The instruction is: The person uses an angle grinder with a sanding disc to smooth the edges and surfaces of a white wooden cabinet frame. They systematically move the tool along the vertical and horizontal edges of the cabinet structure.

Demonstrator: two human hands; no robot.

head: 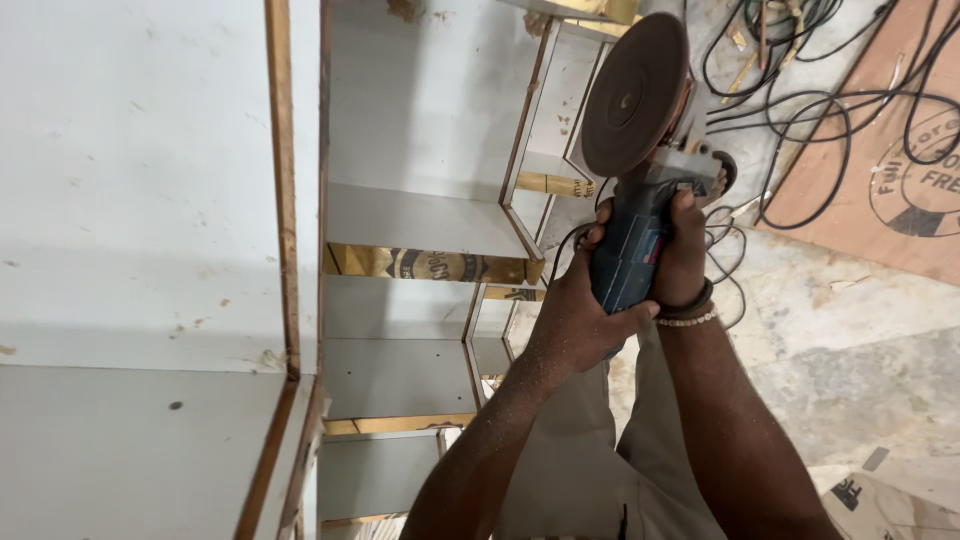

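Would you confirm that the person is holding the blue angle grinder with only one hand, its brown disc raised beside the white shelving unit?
Not quite: both hands grip the blue angle grinder. The left hand wraps its body and the right hand holds it nearer the head. The rest stands: the brown disc is raised beside the white shelving unit, as the head view shows.

A white shelf unit (420, 120) with brown edging fills the left. To the right lies a pale stone floor (850, 350), with black cables (800, 60) tangled at the far side beside a brown board (890, 200).
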